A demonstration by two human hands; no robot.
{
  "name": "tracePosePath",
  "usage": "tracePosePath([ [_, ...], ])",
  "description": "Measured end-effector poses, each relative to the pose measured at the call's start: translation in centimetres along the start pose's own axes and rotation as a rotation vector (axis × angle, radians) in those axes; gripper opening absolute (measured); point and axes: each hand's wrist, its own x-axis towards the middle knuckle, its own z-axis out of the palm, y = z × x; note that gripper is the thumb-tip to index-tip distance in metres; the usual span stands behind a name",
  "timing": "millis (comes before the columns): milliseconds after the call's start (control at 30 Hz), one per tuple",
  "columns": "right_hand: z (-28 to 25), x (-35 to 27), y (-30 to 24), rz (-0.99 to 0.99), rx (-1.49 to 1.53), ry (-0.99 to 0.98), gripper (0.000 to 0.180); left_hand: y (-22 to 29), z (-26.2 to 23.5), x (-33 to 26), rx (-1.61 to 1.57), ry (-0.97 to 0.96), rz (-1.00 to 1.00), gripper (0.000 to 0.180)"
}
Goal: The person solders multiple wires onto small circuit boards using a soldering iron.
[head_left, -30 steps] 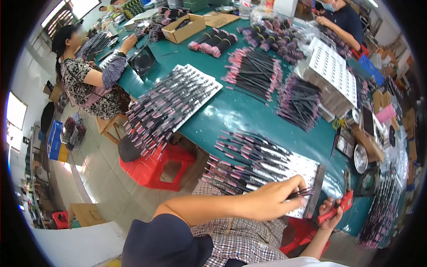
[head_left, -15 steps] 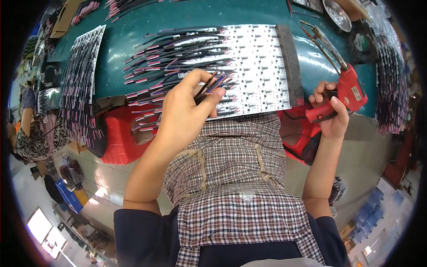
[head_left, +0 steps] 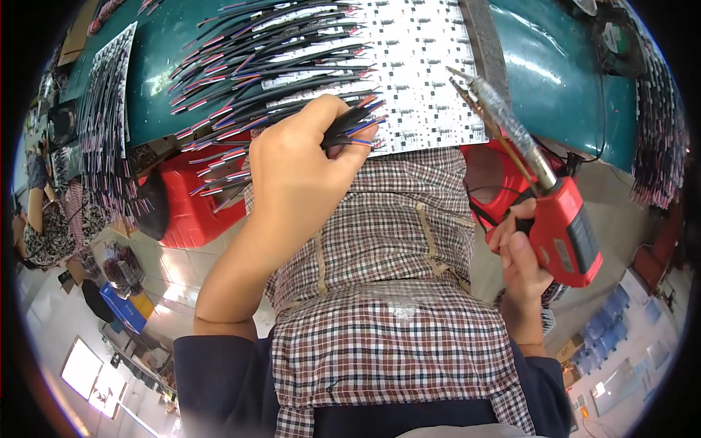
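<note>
Left hand (head_left: 303,164) pinches a bundle of wires (head_left: 358,124), tips pointing right over the white panel (head_left: 423,80); right hand (head_left: 520,252) grips the red soldering gun (head_left: 566,226), tip aimed up-left.

Left hand (head_left: 303,164) pinched closed, right hand (head_left: 520,252) in fisted grip.

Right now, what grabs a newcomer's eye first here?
The red soldering gun in the right hand, low at the right, its long tip angled up toward the white panel on the green table. Next, the left hand at centre, pinching a bundle of black wires at the panel's near edge. More wires fan out across the panel's left side.
</note>
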Motion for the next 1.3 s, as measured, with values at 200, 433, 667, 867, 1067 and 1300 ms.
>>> tracePosePath([
  [200, -1.2, -3.2, 2.0, 0.015, -0.376, -0.079, 0.033, -0.8, 1.2, 0.3, 0.037, 0.096, 0.065, 0.016],
  [433, 0.7, -2.2, 2.2, 0.092, -0.49, -0.054, 0.018, -0.7, 1.8, 1.1, 0.126, 0.06, 0.05, 0.019],
  [667, 1.3, -1.7, 3.1, 0.03, -0.47, -0.021, 0.017, -0.8, 2.1, 1.1, 0.118, 0.065, 0.059, 0.018],
  [867, 1.2, -1.0, 3.8, -0.176, -0.472, -0.128, 0.011, -1.0, 2.1, 1.1, 0.14, 0.102, 0.102, 0.019],
  [1067, 1.7, -1.2, 3.3, -0.09, -0.489, -0.076, 0.013, -1.2, 2.1, 1.1, 0.146, 0.094, 0.12, 0.019],
  [1300, 2.1, -1.1, 2.5, 0.024, -0.446, -0.035, 0.017, -1.3, 2.2, 1.0, 0.141, 0.12, 0.146, 0.02],
])
